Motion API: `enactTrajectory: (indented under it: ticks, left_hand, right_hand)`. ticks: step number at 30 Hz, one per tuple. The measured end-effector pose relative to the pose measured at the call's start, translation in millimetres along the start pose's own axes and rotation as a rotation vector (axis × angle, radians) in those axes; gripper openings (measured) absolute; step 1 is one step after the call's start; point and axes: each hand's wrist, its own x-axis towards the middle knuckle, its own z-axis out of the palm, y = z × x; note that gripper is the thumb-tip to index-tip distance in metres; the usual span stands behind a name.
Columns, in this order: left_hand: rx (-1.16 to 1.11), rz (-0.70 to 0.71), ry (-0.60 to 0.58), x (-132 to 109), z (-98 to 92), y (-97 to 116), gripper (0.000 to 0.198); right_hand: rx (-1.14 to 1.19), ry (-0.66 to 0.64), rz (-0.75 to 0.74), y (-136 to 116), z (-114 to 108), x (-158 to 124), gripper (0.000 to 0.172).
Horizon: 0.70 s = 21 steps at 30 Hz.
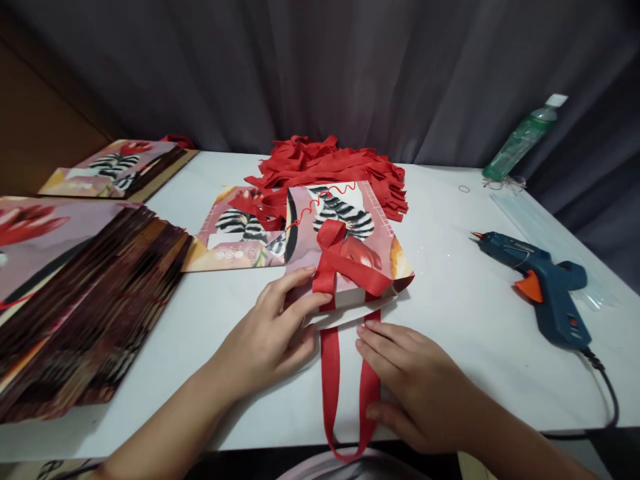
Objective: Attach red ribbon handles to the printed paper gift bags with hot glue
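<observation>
A printed paper gift bag [350, 233] lies flat on the white table [465, 313], its open end toward me. One red ribbon handle [345, 263] is folded over the bag's top; another red ribbon loop [330, 380] runs down past the table's front edge. My left hand [273, 333] rests on the bag's near left corner, its fingers curled against the paper and the ribbon. Beside the ribbon loop lies my right hand [415, 387], fingers stretched flat on the table, fingertips at the bag's opening.
A heap of red ribbon strips [330, 167] lies behind the bag. Another flat bag [235, 230] lies left of it. Thick stacks of flat bags [85, 293] fill the left side. A blue glue gun [543, 283] with cord lies right, near a green bottle [523, 137].
</observation>
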Motion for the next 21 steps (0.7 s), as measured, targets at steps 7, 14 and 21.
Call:
enactTrajectory:
  ticks: [7,14,21]
  left_hand:
    - [-0.025,-0.010,0.005,1,0.8,-1,0.046]
    - [-0.034,-0.010,0.007,0,2.2,-2,0.048]
    - [-0.043,-0.004,0.000,1,1.6,-2,0.048]
  right_hand:
    - [-0.001,0.137,0.121,10,-1,-13,0.039]
    - [-0.037,0.159,0.145,9,5,-9,0.051]
    - [-0.088,0.128,0.151,11,3,-7,0.049]
